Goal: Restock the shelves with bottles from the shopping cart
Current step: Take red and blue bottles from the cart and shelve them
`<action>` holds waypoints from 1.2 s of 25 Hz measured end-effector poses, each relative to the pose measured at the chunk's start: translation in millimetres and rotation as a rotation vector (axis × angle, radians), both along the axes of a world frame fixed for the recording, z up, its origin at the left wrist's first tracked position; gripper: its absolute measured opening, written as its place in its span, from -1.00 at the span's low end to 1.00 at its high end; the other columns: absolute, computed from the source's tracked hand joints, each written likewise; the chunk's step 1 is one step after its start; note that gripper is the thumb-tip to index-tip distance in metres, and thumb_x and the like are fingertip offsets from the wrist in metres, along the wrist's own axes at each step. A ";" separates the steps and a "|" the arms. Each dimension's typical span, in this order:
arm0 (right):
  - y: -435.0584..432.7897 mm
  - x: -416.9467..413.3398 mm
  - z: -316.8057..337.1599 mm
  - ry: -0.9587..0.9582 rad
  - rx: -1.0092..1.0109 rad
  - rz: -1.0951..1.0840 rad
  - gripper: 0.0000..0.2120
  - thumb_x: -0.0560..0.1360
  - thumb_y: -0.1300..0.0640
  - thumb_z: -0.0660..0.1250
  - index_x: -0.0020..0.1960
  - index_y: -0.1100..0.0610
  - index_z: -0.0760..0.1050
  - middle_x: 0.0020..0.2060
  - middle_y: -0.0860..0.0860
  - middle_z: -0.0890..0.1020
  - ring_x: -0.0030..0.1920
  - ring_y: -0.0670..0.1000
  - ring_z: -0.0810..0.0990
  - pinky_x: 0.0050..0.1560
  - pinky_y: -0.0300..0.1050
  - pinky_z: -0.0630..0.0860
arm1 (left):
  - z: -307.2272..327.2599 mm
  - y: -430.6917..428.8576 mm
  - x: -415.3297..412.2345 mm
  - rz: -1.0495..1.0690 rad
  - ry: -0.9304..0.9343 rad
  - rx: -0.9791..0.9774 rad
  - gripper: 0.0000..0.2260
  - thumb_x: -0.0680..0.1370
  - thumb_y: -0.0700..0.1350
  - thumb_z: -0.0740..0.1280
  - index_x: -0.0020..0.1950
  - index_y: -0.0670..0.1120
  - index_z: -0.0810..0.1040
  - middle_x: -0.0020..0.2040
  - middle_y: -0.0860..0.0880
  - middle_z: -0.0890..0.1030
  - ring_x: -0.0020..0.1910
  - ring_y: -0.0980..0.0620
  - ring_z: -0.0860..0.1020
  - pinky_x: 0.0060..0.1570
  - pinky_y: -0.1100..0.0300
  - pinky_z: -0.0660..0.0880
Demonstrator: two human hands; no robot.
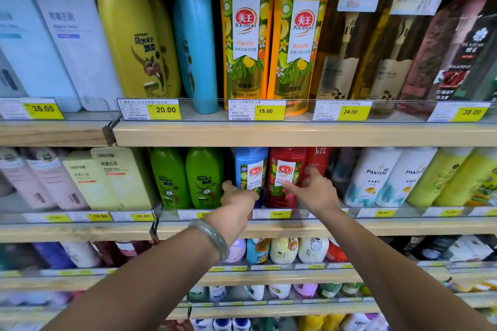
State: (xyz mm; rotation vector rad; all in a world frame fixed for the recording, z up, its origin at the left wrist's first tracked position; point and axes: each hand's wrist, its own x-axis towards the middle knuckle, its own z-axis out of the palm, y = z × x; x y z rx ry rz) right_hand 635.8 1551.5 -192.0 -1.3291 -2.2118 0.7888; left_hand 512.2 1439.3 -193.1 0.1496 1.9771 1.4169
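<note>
On the second shelf (295, 226) a blue Mewon bottle (251, 166) and a red Mewon bottle (285, 166) stand upright side by side. My left hand (238, 196), with a jade bangle on the wrist, holds the blue bottle low down, thumb on its left side and fingers across its front. My right hand (313, 191) holds the red bottle, with fingers lying over its label and the thumb up along its right side, next to a red SLEK bottle (318, 158). No shopping cart is in view.
Two green Rejoice bottles (188, 177) stand left of the blue one and white Pantene bottles (390, 177) stand to the right. The top shelf (295, 133) carries tall orange Mewon bottles (271, 35) and yellow price tags. Lower shelves hold several small bottles.
</note>
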 end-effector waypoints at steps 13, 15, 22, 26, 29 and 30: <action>-4.2 -32.5 -8.3 0.017 -0.039 0.114 -0.51 0.49 0.02 0.40 0.34 0.12 0.37 0.12 0.11 0.63 0.13 0.18 0.58 0.04 -0.04 0.46 | 14.0 5.4 -5.1 0.088 -0.055 0.077 -0.68 0.60 -0.09 0.26 0.29 -0.22 0.45 0.21 -0.16 0.54 0.01 -0.06 0.49 -0.03 0.19 0.40; -7.2 -37.8 -9.1 0.065 -0.087 0.102 -0.47 0.48 0.04 0.42 0.38 0.12 0.34 0.13 0.12 0.63 0.15 0.18 0.58 0.08 -0.04 0.47 | 12.8 7.3 -1.5 0.106 -0.130 0.137 -0.86 0.60 -0.18 0.25 0.12 -0.17 0.51 0.02 -0.09 0.54 -0.17 -0.02 0.47 -0.22 0.27 0.41; -26.4 -50.7 -20.3 0.185 -0.304 -0.052 -0.43 0.43 -0.02 0.46 0.25 0.23 0.28 0.16 0.16 0.56 0.19 0.18 0.53 0.11 -0.05 0.43 | 7.4 11.4 -10.3 0.138 -0.252 0.216 -0.80 0.56 -0.35 0.21 -0.22 -0.14 0.39 -0.31 -0.03 0.40 -0.35 0.07 0.36 -0.23 0.24 0.36; -19.1 -61.1 -24.6 0.319 -0.460 -0.078 -0.47 0.42 -0.03 0.47 0.21 0.13 0.27 0.07 0.05 0.55 0.11 0.15 0.57 0.17 0.05 0.49 | 6.8 9.4 -10.7 0.117 -0.282 0.333 -0.78 0.58 -0.36 0.20 -0.22 -0.14 0.43 -0.30 -0.03 0.49 -0.33 0.11 0.46 -0.42 0.33 0.39; -14.1 -70.2 -32.4 0.421 -0.588 -0.095 -0.51 0.39 0.04 0.50 0.10 0.02 0.23 0.03 0.09 0.60 0.00 0.17 0.64 0.08 0.18 0.58 | 6.4 11.3 -13.2 0.130 -0.284 0.402 -0.84 0.57 -0.38 0.18 -0.12 -0.20 0.49 -0.31 -0.06 0.59 -0.42 0.10 0.59 -0.55 0.41 0.44; -12.5 -72.9 -34.0 0.455 -0.627 -0.100 -0.52 0.39 0.10 0.49 0.10 0.01 0.23 0.04 0.12 0.60 -0.02 0.18 0.64 0.05 0.19 0.58 | 6.1 12.8 -14.2 0.135 -0.280 0.416 -0.86 0.57 -0.39 0.18 -0.07 -0.23 0.50 -0.33 -0.07 0.59 -0.42 0.08 0.59 -0.55 0.41 0.45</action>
